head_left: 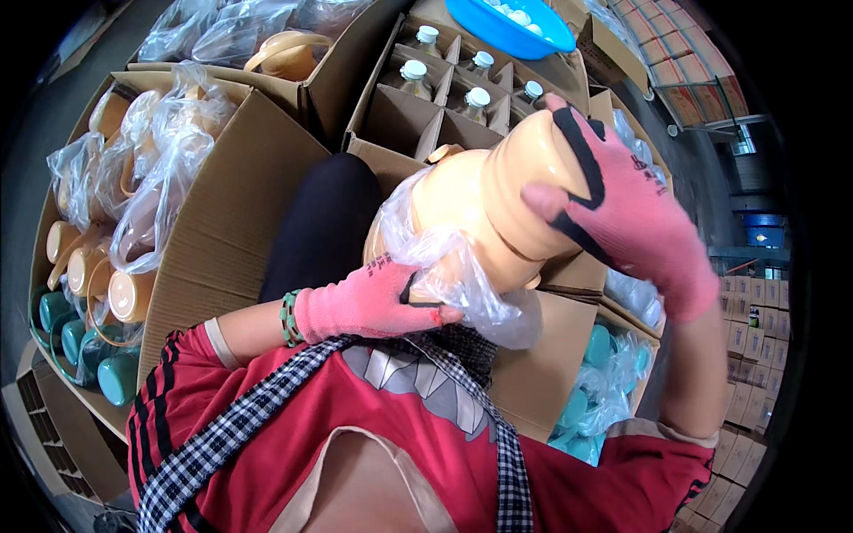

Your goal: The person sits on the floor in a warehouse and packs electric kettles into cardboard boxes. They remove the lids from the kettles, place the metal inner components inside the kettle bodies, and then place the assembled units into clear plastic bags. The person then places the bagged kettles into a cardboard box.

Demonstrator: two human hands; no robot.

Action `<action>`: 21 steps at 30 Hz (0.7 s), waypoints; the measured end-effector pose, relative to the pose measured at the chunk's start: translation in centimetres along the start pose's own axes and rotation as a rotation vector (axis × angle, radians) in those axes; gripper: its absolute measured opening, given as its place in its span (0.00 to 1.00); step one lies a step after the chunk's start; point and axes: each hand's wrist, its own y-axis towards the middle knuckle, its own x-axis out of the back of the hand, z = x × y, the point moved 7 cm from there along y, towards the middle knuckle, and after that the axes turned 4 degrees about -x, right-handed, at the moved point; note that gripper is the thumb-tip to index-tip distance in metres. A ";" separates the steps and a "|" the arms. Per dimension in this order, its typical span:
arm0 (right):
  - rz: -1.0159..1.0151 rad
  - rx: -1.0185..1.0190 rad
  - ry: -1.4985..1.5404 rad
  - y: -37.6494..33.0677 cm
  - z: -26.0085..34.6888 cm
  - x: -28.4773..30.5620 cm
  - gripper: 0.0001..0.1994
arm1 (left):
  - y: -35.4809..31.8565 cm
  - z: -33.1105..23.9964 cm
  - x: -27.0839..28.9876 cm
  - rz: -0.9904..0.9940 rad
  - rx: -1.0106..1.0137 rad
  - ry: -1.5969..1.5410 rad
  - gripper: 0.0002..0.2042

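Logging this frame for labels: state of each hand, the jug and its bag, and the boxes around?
left hand: gloved, gripping the clear bag
right hand: gloved, clasped around the jug
orange jug: lifted, tilted, partly out of its bag
clear bag: bunched at the jug's lower end
divided carton: open, capped bottles in some cells, others empty
left carton: open, full of bagged jugs
blue basin: holds white pieces

Cardboard boxes (240, 213): bagged jugs (133, 178) left of the fingers; capped bottles (449, 80) in dividers above; teal lids (595, 391) lower right.
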 end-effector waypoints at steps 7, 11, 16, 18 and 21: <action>0.075 0.328 0.138 0.3 -1.6 0.8 0.45 | -0.1 0.8 -0.3 0.015 0.045 0.003 0.21; 0.012 0.316 0.038 1.0 -1.4 -0.6 0.43 | -0.5 1.3 -0.1 0.067 0.182 -0.005 0.22; 0.191 -0.097 -0.048 1.4 -0.5 -0.4 0.40 | -0.4 1.3 0.4 -0.011 0.102 0.043 0.21; 0.241 -0.063 0.101 1.5 0.0 -0.1 0.39 | -0.3 1.2 0.2 -0.007 0.087 0.027 0.21; 0.081 0.125 0.148 1.9 -0.5 0.0 0.38 | -0.2 1.3 0.1 -0.025 0.074 -0.021 0.21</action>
